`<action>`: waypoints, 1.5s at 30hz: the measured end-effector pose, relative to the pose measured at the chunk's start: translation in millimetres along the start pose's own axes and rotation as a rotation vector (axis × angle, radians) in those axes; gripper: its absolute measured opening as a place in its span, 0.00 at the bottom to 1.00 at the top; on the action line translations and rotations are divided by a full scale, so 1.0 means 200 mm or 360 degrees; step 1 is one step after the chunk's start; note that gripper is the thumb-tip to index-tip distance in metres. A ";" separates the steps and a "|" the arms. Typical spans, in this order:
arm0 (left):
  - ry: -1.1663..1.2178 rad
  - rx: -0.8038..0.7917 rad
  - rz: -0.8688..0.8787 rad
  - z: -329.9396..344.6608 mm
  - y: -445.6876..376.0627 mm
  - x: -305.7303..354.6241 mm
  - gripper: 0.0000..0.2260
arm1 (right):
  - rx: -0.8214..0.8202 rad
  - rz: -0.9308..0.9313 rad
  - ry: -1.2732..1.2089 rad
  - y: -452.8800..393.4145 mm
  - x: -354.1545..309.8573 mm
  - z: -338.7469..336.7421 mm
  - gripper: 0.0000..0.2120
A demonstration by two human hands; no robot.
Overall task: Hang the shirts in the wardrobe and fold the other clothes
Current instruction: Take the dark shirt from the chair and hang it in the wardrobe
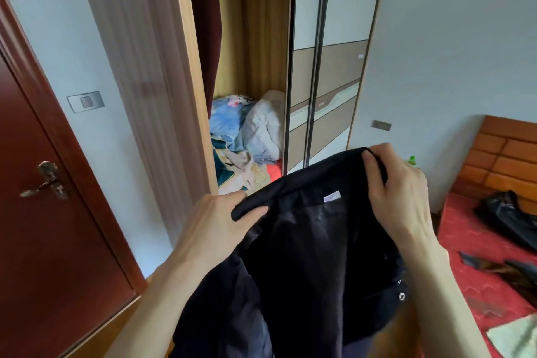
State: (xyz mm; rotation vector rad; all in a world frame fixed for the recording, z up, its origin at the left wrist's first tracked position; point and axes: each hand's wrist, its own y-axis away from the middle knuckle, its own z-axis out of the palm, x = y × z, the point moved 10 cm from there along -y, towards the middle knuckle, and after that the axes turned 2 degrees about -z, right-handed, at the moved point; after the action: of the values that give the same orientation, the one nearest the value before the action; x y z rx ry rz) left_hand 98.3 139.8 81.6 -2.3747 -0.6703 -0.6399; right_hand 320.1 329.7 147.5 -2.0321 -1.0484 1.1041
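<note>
A person stands before an open wooden wardrobe (255,46) holding a dark navy, near-black pair of trousers (305,259) by the waistband, the garment filling the lower centre of the view. The cloth is matte and creased, with a small white label (331,196) sewn inside the band, a dark button just above it, and a pale round button (402,296) beside a short run of zip teeth at about 4 o'clock on the garment.

The waistband runs on a slant, from the lower end at 9 o'clock up to the higher end at 1 o'clock. The long axis of the trousers hangs downward from that band toward 6 o'clock and out of the frame.

The left hand (215,227) pinches the lower end of the band, thumb on top and fingers curled beneath the fold. The right hand (398,192) grips the upper end, fingers hooked over the edge.

Beyond the hands, at 12 o'clock, a heap of pale blue and white bedding (247,128) lies on the wardrobe floor, with a maroon garment (207,26) hanging above it. A dark red door (43,212) with a metal lever handle stands at 9 o'clock. At 3 o'clock, a red patterned mattress (476,247) carries a black plastic bag (508,218).
</note>
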 end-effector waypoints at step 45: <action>-0.0793 0.0950 -0.0014 0.36 -2.02 -0.22 0.24 | -0.0269 -0.0036 -0.0640 -1.46 1.00 1.54 0.19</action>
State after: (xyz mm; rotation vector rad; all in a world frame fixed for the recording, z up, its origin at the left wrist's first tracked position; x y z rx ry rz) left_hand -152.5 457.0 165.6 -1.9552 -0.9256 0.1625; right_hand 17.3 687.7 148.9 -1.9626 -1.3994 1.4969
